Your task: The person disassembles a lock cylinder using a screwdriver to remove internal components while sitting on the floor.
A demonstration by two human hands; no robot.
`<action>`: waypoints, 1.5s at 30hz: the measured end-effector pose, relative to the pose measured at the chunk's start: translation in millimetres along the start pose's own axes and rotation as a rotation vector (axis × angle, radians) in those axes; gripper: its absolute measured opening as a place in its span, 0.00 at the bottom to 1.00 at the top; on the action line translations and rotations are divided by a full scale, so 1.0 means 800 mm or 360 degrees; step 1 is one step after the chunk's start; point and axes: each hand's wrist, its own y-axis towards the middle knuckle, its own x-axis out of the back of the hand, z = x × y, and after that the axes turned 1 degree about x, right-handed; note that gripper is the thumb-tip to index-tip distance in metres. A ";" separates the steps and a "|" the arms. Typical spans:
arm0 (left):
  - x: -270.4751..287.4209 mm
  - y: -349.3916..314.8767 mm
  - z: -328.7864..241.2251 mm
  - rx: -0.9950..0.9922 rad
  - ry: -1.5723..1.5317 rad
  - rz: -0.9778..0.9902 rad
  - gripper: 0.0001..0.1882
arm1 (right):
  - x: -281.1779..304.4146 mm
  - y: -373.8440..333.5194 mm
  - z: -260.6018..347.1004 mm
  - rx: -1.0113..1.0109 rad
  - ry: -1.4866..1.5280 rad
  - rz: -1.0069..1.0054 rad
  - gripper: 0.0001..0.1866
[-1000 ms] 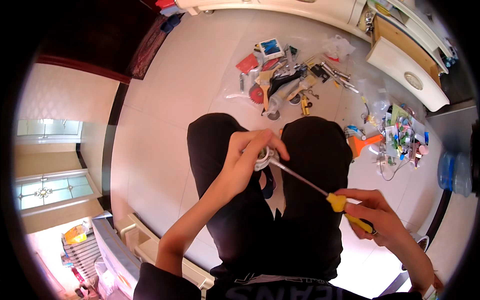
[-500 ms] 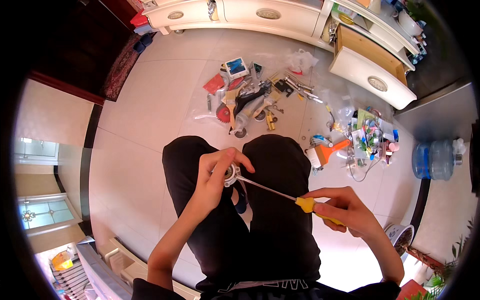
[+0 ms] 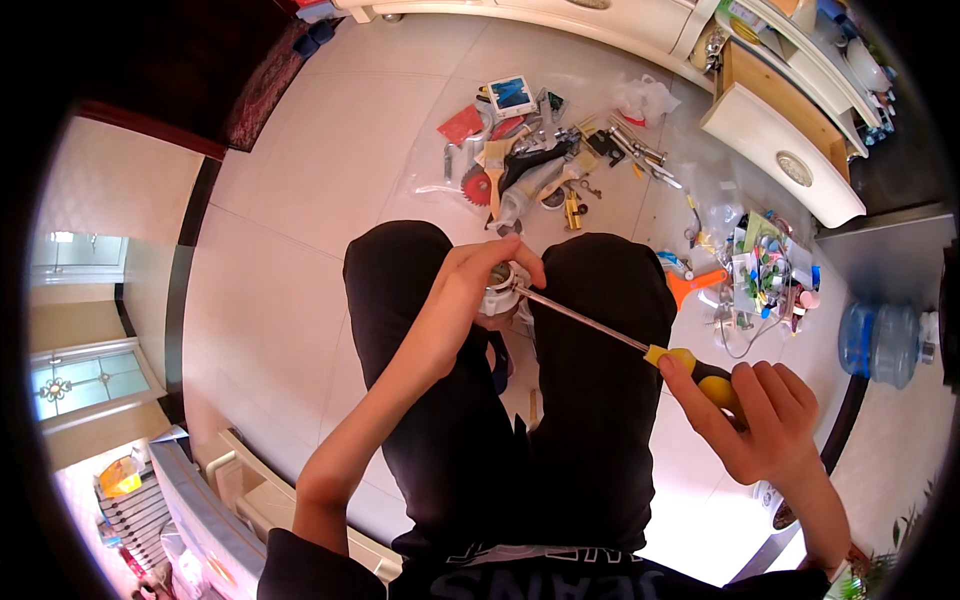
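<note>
Between my knees, my left hand (image 3: 465, 288) is closed around a small round white fitting (image 3: 500, 302) with a hollow middle. A screwdriver (image 3: 592, 323) slants from the fitting down to the right. Its metal tip meets the fitting's rim near my left fingertips; the exact contact point is too small to make out. My right hand (image 3: 768, 425) grips the yellow and black handle (image 3: 690, 366), thumb along the near side and fingers curled behind the end. My left fingers partly cover the fitting.
Ahead on the floor lies a pile of tools with brushes (image 3: 495, 165), a red saw disc (image 3: 476, 185) and metal parts. An orange-handled brush (image 3: 700, 284) lies right of my knee, beside mixed small items. An open drawer (image 3: 780, 150) juts out at upper right; water bottles (image 3: 893, 345) stand below.
The whole view has shifted. Both hands appear farther up and right, still on the fitting and the screwdriver. My right hand has changed its hold, with its fingers now around the handle's end.
</note>
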 end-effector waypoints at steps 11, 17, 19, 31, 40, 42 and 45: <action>0.010 -0.006 0.008 -0.0379 0.0028 -0.0049 0.23 | 0.006 0.027 0.003 -0.1359 0.2073 0.0540 0.16; 0.015 -0.019 0.016 -0.0709 0.0290 -0.0011 0.19 | -0.010 0.007 0.017 -0.2113 0.3091 0.0817 0.16; 0.028 -0.023 0.013 -0.0775 0.0348 0.0129 0.16 | -0.032 -0.009 0.024 -0.2416 0.3841 0.1059 0.17; 0.005 -0.020 0.003 -0.0803 0.0673 -0.0044 0.12 | -0.057 -0.044 0.044 -0.2143 0.4049 0.0518 0.17; -0.017 -0.035 0.005 -0.0513 0.0394 -0.0041 0.09 | -0.032 -0.054 0.030 -0.1397 0.2736 0.0148 0.16; -0.015 -0.032 0.010 -0.0481 0.0306 -0.0029 0.13 | -0.025 -0.046 0.026 -0.0971 0.1869 -0.0273 0.17; -0.029 -0.035 0.008 -0.0422 -0.0029 -0.0105 0.14 | -0.015 -0.045 0.018 -0.0823 0.1515 -0.0192 0.17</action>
